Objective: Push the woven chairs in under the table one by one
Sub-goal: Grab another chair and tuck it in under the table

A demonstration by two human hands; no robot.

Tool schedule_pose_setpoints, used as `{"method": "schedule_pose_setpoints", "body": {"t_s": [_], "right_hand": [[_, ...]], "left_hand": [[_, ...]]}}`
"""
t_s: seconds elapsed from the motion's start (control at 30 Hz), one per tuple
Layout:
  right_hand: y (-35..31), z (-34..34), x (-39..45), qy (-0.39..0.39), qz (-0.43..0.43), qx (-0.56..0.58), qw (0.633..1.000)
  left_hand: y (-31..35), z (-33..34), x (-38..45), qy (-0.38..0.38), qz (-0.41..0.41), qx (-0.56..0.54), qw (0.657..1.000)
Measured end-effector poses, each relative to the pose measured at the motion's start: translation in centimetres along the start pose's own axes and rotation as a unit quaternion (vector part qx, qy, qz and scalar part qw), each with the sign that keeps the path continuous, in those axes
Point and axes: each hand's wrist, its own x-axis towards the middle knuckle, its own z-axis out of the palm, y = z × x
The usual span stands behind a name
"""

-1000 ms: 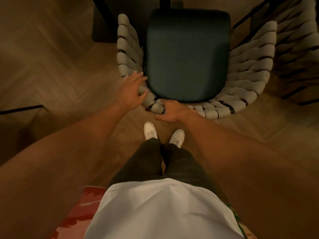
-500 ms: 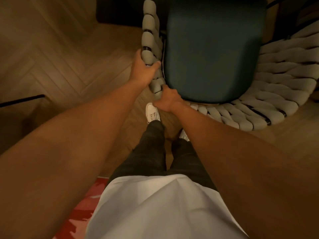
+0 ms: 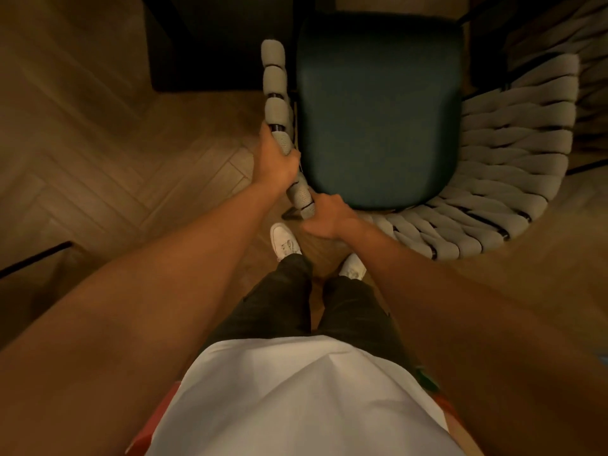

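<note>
A woven chair (image 3: 487, 179) with a pale padded wrap-around back and a dark teal seat cushion (image 3: 378, 110) stands right in front of me, seen from above. My left hand (image 3: 274, 159) is wrapped around the chair's left arm rail. My right hand (image 3: 329, 215) grips the back rail at the near left corner, fingers curled over it. The chair's front reaches toward the dark table (image 3: 210, 37) at the top of the view; the table's edge is mostly lost in shadow.
A second woven chair (image 3: 589, 77) stands at the far right, close beside the first. Herringbone wood floor (image 3: 98, 143) spreads to the left. My white shoes (image 3: 284, 241) stand just behind the chair. A red patterned rug (image 3: 144, 436) lies under me.
The chair has shifted right and away from me in view. My left hand closed around the arm rail, further along it; my right hand stays on the back corner.
</note>
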Motion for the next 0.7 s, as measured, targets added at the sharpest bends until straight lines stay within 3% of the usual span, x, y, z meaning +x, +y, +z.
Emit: {"method": "schedule_pose_setpoints", "body": {"t_s": [0.4,0.7], "right_hand": [[-5.6,-5.1,6.9,0.043,-0.003,0.056,0.997],[-5.7,-3.6,6.2,0.064,-0.036,0.063,0.995]], "left_hand": [[4.2,-2.2,10.8,-0.019,0.010,0.073,0.997],[3.1,-3.0,9.6,-0.002,0.045,0.103,0.994]]}}
